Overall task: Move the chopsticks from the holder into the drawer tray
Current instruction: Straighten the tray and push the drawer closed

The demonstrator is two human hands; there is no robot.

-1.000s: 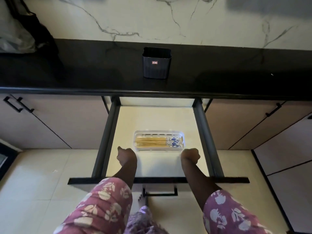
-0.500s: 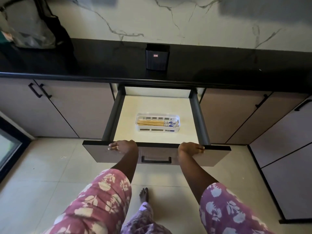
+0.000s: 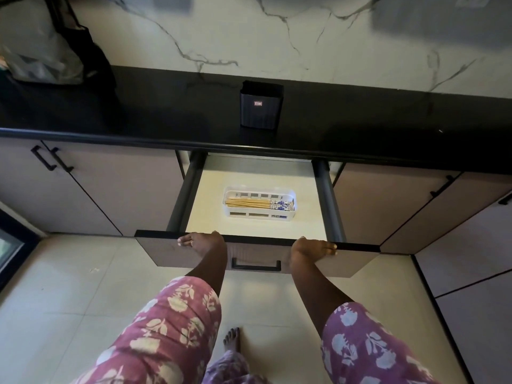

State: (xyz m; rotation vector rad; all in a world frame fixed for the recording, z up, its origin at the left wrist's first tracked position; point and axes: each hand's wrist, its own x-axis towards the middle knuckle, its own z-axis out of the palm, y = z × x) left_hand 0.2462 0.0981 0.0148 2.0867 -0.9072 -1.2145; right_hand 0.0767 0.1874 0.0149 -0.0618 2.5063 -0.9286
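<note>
**Chopsticks in the tray; drawer not yet shut**

The chopsticks lie in the white tray, beyond and between the hands. The black holder farther off shows none sticking out, so the transfer looks done. Their long axis runs side to side, blue patterned ends toward the right hand. It and the left hand lie flat-fingered on the drawer's front edge, gripping nothing.
</note>
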